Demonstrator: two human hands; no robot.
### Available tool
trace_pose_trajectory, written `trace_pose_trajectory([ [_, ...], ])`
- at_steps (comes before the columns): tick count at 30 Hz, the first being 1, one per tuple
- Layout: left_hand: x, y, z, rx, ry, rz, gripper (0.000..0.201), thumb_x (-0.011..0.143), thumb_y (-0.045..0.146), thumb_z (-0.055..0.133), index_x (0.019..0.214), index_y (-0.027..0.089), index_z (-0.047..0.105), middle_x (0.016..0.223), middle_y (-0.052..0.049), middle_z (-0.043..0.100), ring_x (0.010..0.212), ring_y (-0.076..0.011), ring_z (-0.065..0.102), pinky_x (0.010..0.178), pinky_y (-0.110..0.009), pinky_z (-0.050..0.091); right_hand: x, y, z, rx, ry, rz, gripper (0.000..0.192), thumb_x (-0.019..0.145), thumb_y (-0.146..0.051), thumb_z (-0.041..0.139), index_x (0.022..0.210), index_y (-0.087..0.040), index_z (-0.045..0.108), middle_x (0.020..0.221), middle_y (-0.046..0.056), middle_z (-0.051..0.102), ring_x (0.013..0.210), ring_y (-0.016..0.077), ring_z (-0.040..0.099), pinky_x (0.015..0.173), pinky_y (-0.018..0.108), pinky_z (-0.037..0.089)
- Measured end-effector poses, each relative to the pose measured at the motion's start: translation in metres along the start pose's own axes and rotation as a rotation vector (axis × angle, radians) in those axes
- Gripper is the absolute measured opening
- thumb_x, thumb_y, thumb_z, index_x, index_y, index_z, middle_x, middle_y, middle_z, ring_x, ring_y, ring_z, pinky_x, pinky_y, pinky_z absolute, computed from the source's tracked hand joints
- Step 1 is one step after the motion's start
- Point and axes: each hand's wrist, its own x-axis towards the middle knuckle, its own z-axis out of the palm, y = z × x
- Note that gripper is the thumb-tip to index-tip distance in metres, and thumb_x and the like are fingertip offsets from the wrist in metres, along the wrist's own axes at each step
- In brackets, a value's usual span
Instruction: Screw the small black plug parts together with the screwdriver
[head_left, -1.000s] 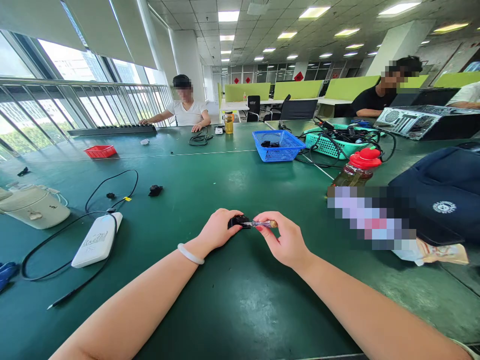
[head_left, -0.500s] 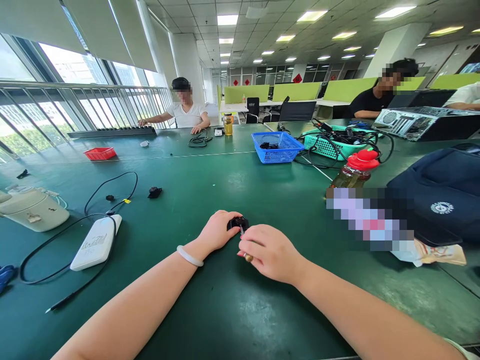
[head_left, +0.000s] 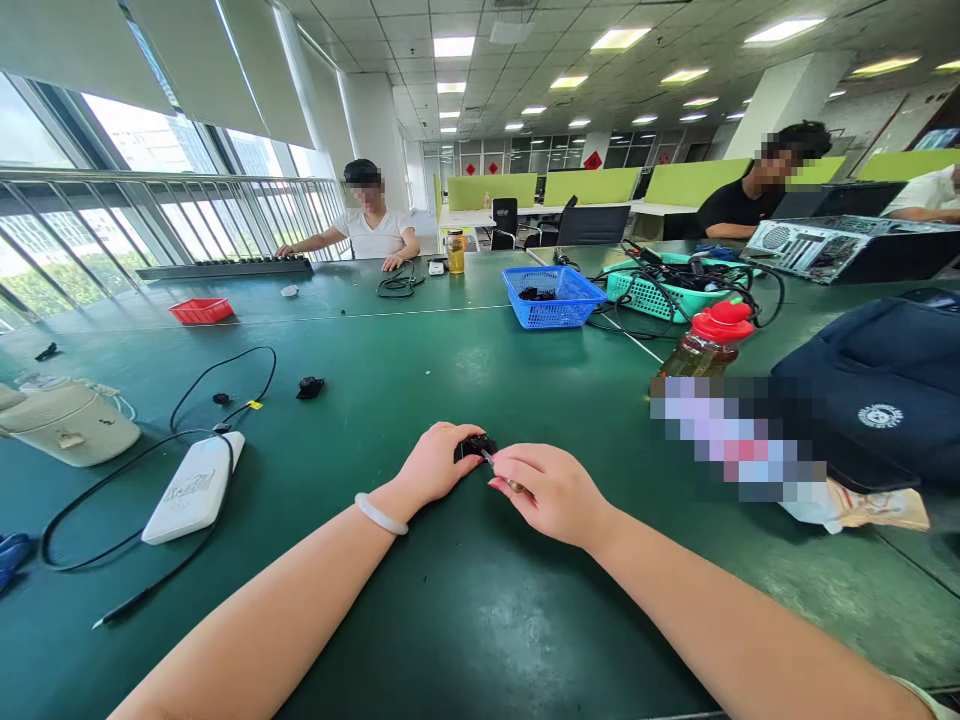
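Black part, half hidden; both hands curled, left hand clasping it, right hand pinching a mostly covered tool

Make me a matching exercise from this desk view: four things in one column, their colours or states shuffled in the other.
1. Left hand
2. Right hand
3. Nearest bottle lid
4. Cable-filled basket

A. red
B. gripping a slim tool
C. turquoise
D. holding a small black part

Pairs: 1-D, 2-B, 3-A, 4-C
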Motion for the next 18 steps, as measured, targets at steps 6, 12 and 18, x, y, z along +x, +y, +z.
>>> trace_pose_trajectory([
  [6,-0.001,0.0,0.001,-0.009,0.01,-0.01,0.038,0.082,0.02,0.062,0.12,0.024,0.063,0.11,-0.005,0.069,0.109,-0.0239,0.058,0.097,-0.039,0.047,0.001,-0.009,0.003,-0.102,-0.1,-0.184,0.016,0.089,-0.012,0.051,0.086,-0.021,0.064,0.087,0.004,0.068,0.074,0.0165,0.058,0.067,0.03,0.048],
  [12,-0.001,-0.003,0.003,-0.001,0.016,-0.007,0.043,0.082,0.019,0.062,0.125,0.026,0.061,0.109,-0.005,0.068,0.106,-0.0232,0.059,0.096,-0.039,0.048,-0.003,-0.014,0.013,-0.093,-0.308,-0.317,0.021,0.085,-0.006,0.051,0.082,-0.022,0.064,0.082,0.001,0.063,0.06,0.0127,0.043,0.059,0.028,0.038],
  [18,-0.001,-0.003,0.003,0.002,0.013,-0.016,0.051,0.083,0.021,0.061,0.133,0.028,0.055,0.11,-0.005,0.067,0.107,-0.0239,0.059,0.096,-0.04,0.048,-0.005,-0.01,0.011,-0.088,-0.223,-0.301,0.028,0.082,-0.002,0.045,0.088,-0.021,0.065,0.087,0.003,0.066,0.064,0.0137,0.049,0.062,0.028,0.044],
])
